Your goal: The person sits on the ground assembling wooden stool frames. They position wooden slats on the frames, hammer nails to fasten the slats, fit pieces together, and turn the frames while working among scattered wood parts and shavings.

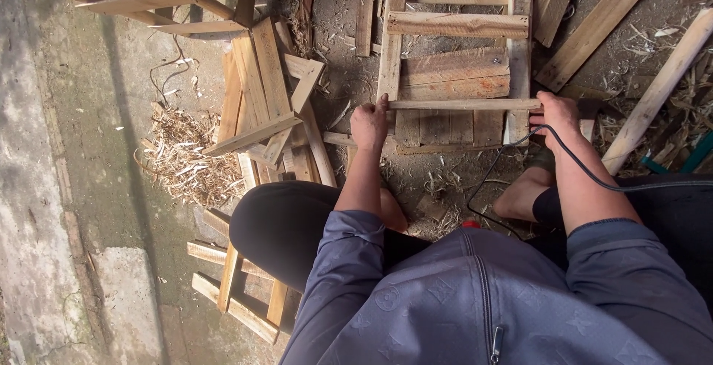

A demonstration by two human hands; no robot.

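At 12 o'clock from the person's knees, a wooden frame (453, 23) is lying flat on the dirt floor (111, 150), w/ a thin wooden slat (460, 103) lying crosswise over its two side rails. Left hand (369, 124) is gripping the slat's 9 o'clock end, fingers curled shut on it, thumb pointing up toward 12. Right hand (557, 116) is pressing down at the slat's 3 o'clock end, fingers bent; a black cable (594, 179) is passing under that hand and trailing off to 3 o'clock, but can't tell if the hand is pinching it. Pile of wood shavings (186, 157) is sitting well apart at 9 o'clock, beside loose planks (260, 98). Bare foot (523, 194) is resting just below the frame, at 5 o'clock from it.
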